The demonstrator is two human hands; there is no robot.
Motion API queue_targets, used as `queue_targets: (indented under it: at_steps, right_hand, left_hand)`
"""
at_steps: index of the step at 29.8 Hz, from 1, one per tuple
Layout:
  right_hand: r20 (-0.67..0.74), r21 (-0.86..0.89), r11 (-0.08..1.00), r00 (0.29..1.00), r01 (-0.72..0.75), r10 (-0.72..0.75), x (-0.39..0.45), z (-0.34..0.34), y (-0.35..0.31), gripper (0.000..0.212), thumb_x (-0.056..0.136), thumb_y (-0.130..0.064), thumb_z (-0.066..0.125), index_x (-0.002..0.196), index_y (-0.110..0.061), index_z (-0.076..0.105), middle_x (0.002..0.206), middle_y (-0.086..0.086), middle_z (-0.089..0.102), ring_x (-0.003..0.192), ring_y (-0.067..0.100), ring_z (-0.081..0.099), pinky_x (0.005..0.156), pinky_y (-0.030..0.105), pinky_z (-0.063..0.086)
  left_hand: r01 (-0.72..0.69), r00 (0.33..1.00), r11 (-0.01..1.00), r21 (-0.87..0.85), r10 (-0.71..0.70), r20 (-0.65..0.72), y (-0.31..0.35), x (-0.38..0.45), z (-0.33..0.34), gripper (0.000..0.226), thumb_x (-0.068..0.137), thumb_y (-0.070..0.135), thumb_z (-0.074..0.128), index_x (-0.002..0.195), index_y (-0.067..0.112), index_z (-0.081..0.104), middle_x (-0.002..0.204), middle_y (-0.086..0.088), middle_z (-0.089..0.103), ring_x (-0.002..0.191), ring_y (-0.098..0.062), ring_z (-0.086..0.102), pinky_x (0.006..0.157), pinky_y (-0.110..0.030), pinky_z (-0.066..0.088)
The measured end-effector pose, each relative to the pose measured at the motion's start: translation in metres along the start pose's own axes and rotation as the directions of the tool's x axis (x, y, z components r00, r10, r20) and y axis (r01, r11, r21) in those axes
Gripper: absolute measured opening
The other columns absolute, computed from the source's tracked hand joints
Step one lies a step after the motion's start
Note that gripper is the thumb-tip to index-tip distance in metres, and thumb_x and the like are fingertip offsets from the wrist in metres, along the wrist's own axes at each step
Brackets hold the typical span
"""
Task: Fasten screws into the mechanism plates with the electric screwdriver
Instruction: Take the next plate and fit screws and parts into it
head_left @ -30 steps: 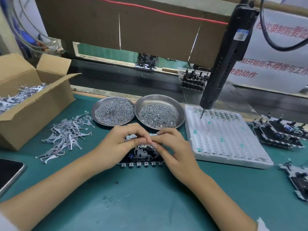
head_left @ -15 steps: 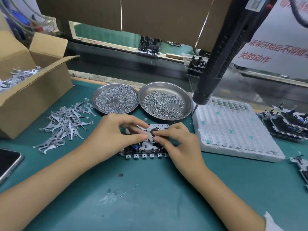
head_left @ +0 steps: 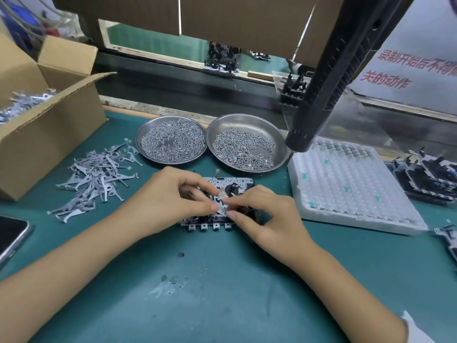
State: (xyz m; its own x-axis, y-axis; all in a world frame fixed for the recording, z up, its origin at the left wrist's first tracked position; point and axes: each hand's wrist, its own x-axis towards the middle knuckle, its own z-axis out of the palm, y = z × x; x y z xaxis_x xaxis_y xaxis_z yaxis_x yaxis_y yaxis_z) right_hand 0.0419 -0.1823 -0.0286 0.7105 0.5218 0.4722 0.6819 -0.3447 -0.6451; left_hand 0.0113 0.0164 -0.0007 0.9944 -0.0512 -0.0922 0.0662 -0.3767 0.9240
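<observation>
Screws (head_left: 243, 151) fill two steel dishes (head_left: 247, 120) — box (head_left: 49, 134) holds metal levers (head_left: 22, 105)

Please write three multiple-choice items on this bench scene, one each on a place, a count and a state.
1. Where does the cardboard box stand?
A. far left
B. far right
C. between the dishes

2. How many round metal dishes hold screws?
A. one
B. two
C. four

3. What is the electric screwdriver doing?
A. hanging unheld
B. held in the right hand
C. lying flat

Key: 1 A, the box sits at the mat's left edge. 2 B, a left dish and right dish lie side by side. 3 A, both the left hand and right hand are on the mechanism plate.
</observation>
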Motion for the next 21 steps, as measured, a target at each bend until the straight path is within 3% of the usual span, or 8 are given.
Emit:
queue_targets:
  at_steps: [3, 9, 21]
  right_hand:
    - [0.026, -0.010, 1.000, 1.000, 0.011, -0.011, 0.000, 0.000, 0.000, 0.023, 0.077, -0.008, 0.075, 0.100, -0.008, 0.074, 0.083, 0.000, 0.071, 0.082, 0.016, 0.059, 0.081, 0.024, 0.046]
    - [0.038, -0.045, 0.997, 0.997, 0.063, -0.061, -0.001, 0.001, 0.002, 0.028, 0.075, -0.006, 0.077, 0.103, -0.009, 0.072, 0.086, -0.002, 0.071, 0.085, 0.018, 0.059, 0.081, 0.024, 0.047]
    - [-0.048, -0.069, 0.997, 0.998, 0.027, -0.030, -0.005, 0.010, 0.000, 0.024, 0.075, -0.004, 0.074, 0.098, -0.011, 0.074, 0.078, -0.003, 0.068, 0.081, 0.013, 0.056, 0.074, 0.026, 0.048]
  left_hand:
    - [0.001, 1.000, 1.000, 0.017, -0.001, 0.007, 0.000, 0.000, 0.001, 0.018, 0.073, 0.018, 0.080, 0.087, 0.025, 0.073, 0.070, 0.005, 0.073, 0.067, -0.005, 0.064, 0.067, -0.024, 0.053]
    - [-0.008, 1.000, 1.000, -0.003, 0.008, 0.016, 0.002, -0.002, 0.001, 0.019, 0.073, 0.016, 0.080, 0.089, 0.023, 0.072, 0.071, 0.004, 0.073, 0.062, -0.003, 0.062, 0.059, -0.020, 0.051]
    - [-0.044, 0.999, 0.999, 0.024, 0.043, 0.023, -0.001, 0.000, 0.001, 0.018, 0.071, 0.014, 0.081, 0.084, 0.023, 0.073, 0.070, 0.002, 0.073, 0.056, -0.004, 0.053, 0.056, -0.015, 0.048]
